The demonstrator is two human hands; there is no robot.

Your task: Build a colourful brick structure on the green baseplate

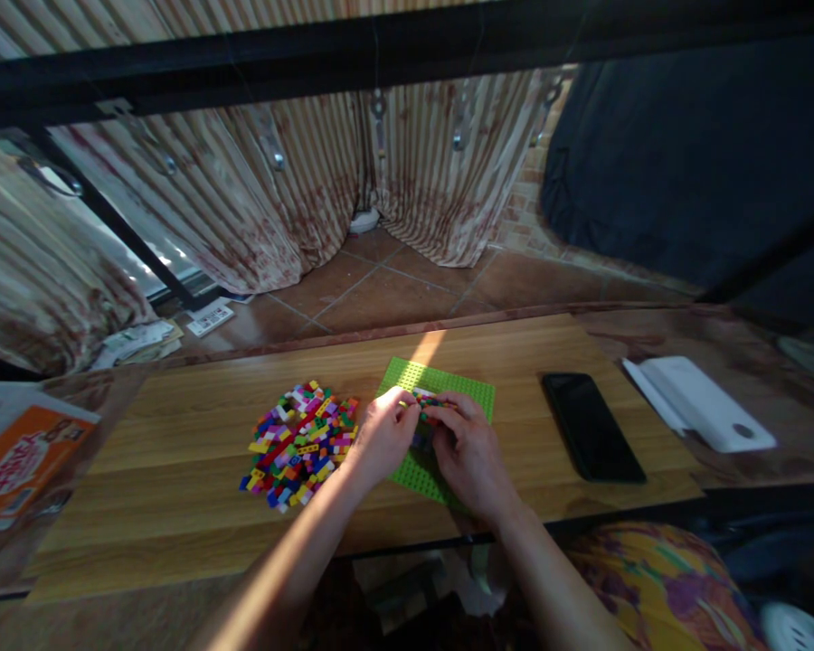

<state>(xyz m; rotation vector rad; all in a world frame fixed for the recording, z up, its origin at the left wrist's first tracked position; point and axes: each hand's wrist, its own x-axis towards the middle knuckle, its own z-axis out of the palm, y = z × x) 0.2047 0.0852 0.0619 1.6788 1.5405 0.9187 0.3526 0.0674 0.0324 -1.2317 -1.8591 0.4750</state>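
A green studded baseplate (471, 384) lies on the wooden board, turned at an angle. On its middle sits a cluster of small coloured toy bricks (434, 409), partly covered by my fingers. At the cluster's left side, my left hand (388, 429) is closed, thumb and forefinger pinched together; whatever is between them is too small to make out. My right hand (469, 449) curls over the cluster from the right, its fingertips and thumb closed against the bricks. Left of the baseplate spreads a loose pile of mixed toy bricks (303, 445).
A black phone (592, 427) lies right of the baseplate on the wooden board (176, 434). Beyond it is a white flat object (709, 402). An orange and white package (23, 457) is at the far left. Striped curtains (244, 194) hang behind a dark metal bar.
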